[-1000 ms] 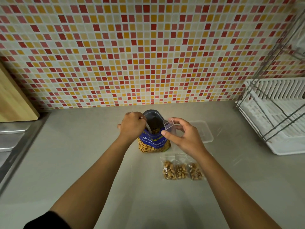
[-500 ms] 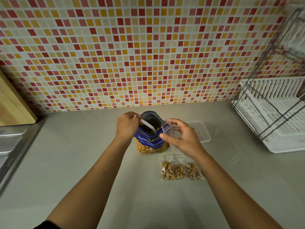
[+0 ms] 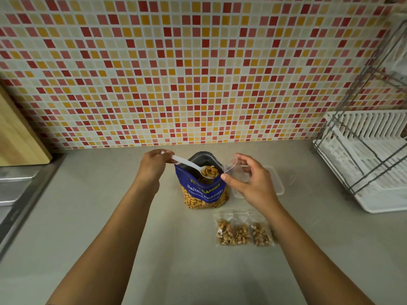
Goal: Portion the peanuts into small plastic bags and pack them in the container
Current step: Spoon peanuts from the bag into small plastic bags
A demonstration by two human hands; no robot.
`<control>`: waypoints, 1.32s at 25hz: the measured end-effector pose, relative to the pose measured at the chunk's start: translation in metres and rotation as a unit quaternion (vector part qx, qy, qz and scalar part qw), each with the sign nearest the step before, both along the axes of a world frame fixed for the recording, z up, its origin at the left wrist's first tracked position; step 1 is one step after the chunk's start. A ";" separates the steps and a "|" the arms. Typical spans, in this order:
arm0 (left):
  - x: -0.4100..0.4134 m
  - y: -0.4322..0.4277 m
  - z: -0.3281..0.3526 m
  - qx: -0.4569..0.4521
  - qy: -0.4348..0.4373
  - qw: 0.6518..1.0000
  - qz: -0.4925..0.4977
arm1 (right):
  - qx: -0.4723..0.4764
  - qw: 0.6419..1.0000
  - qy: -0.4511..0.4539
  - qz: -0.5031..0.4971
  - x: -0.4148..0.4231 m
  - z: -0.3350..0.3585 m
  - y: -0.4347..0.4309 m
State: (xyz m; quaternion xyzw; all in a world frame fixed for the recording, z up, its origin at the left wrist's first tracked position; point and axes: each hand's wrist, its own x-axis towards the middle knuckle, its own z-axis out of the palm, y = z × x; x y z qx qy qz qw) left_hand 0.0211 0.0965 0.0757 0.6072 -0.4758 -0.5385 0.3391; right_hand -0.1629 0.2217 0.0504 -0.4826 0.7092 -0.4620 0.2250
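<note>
A blue bag of salted peanuts (image 3: pixel 203 191) stands open on the counter. My left hand (image 3: pixel 154 165) grips a white plastic spoon (image 3: pixel 189 165) whose bowl, heaped with peanuts, is over the bag's mouth. Just right of the bag, my right hand (image 3: pixel 248 180) pinches a small clear plastic bag (image 3: pixel 233 167) held open at its mouth. Behind that hand lies a clear plastic container (image 3: pixel 276 180), partly hidden. Filled small bags of peanuts (image 3: pixel 241 233) lie side by side in front of the big bag.
A white dish rack (image 3: pixel 374 164) with a wire frame fills the right side. A wooden board (image 3: pixel 17 137) leans at the left, above a steel sink edge (image 3: pixel 17 194). A mosaic tile wall runs along the back of the grey counter (image 3: pixel 99 216).
My left hand has drawn the spoon up out of the peanut bag with a load of peanuts. My right hand has kept the small bag open beside it.
</note>
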 end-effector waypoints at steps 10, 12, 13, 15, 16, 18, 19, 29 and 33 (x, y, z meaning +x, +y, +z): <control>0.020 -0.020 0.037 0.018 0.082 0.994 0.064 | 0.038 0.986 0.160 0.003 0.016 0.005 -0.024; 0.014 -0.021 0.052 -0.024 0.057 0.997 0.039 | 0.024 0.988 0.153 0.004 0.022 0.007 -0.028; 0.010 -0.019 0.059 -0.057 0.034 0.998 0.018 | 0.014 0.990 0.143 0.004 0.026 0.008 -0.030; 0.001 -0.010 0.072 -0.151 -0.012 0.987 -0.045 | -0.013 0.992 0.128 0.000 0.033 0.008 -0.032; -0.003 -0.004 0.078 -0.207 -0.040 0.973 -0.090 | -0.029 0.992 0.119 -0.007 0.036 0.008 -0.032; -0.005 0.008 0.087 -0.342 -0.128 0.916 -0.168 | -0.049 0.994 0.090 -0.025 0.041 0.008 -0.032; -0.004 0.011 0.092 -0.397 -0.160 0.887 -0.172 | -0.052 0.995 0.076 -0.029 0.041 0.009 -0.032; -0.014 -0.003 0.007 -0.349 -0.413 0.809 -0.231 | -0.022 0.997 -0.061 -0.033 0.030 -0.007 -0.011; -0.039 0.003 -0.013 -0.244 -0.424 0.840 -0.234 | -0.003 0.999 -0.032 -0.004 0.027 -0.010 -0.010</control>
